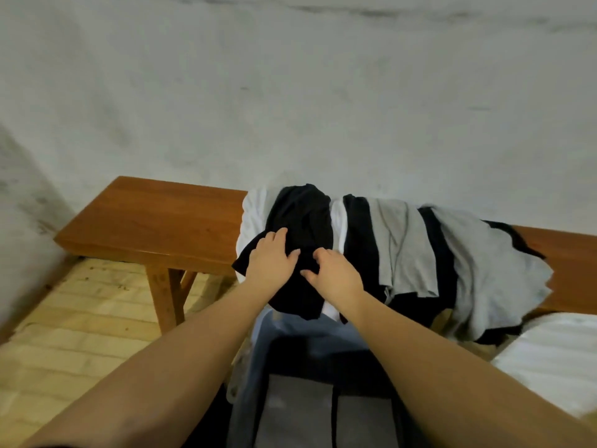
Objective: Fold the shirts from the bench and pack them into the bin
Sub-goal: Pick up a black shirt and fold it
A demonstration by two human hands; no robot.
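A pile of shirts lies draped over the wooden bench (155,221): a crumpled black shirt (303,215) on top at the left, a white one (253,211) under it, then grey shirts (400,247) and black ones to the right. My left hand (269,261) lies flat on the black shirt with fingers spread. My right hand (332,273) pinches a fold of the same black shirt beside it. Below my arms stands the grey-blue bin (287,337), with folded grey and dark cloth inside.
A pale wall rises behind the bench. The bench's left half is bare wood, with its leg (164,295) on the light brick floor (74,328). A white ribbed surface (555,357) sits at the lower right.
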